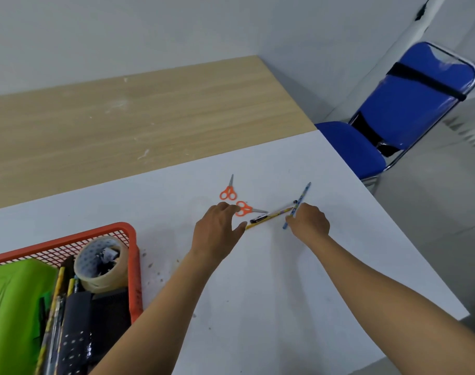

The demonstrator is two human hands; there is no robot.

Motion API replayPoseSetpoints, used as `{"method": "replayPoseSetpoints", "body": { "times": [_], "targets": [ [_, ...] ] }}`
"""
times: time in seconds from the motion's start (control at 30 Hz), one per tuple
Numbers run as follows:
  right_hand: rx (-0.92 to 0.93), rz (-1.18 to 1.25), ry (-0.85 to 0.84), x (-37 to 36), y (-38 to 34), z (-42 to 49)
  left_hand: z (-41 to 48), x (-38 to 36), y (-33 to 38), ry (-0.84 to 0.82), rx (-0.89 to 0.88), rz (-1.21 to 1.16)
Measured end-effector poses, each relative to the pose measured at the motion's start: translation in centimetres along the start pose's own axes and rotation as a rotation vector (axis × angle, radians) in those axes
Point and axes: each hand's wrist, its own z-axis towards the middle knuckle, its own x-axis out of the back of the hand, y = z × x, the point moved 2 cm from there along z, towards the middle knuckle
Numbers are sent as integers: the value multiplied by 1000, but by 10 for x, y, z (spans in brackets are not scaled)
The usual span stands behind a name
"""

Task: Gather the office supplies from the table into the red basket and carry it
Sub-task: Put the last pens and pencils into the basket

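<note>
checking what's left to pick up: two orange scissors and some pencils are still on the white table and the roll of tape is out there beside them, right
Not quite. The head view shows the roll of tape already inside the red basket, not out on the white table. The two orange scissors and the pencils are still on the table.

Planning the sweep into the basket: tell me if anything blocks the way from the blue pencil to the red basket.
The left hand and forearm lie across the direct line from the blue pencil, pinched in the right hand, to the red basket. Otherwise the white table between them is bare; lifted, nothing blocks it.
</note>
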Motion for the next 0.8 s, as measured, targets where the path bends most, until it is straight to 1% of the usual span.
{"method": "replayPoseSetpoints", "body": {
  "times": [0.1,0.23,0.53,0.67,0.8],
  "targets": [
    [-54,37,-34,-9,0,8,1,-1,-2,-10,17,7],
    [-54,78,-27,-22,-1,14,-1,0,-8,-20,39,4],
    [-154,309,-37,-17,1,20,-6,3,-25,-25,93,-10],
    [-112,290,2,-9,-1,8,-5,5,-23,-20,58,-28],
    [12,188,66,2,-17,-18,-4,14,-20,-6,-13,-36]
  ]
}}
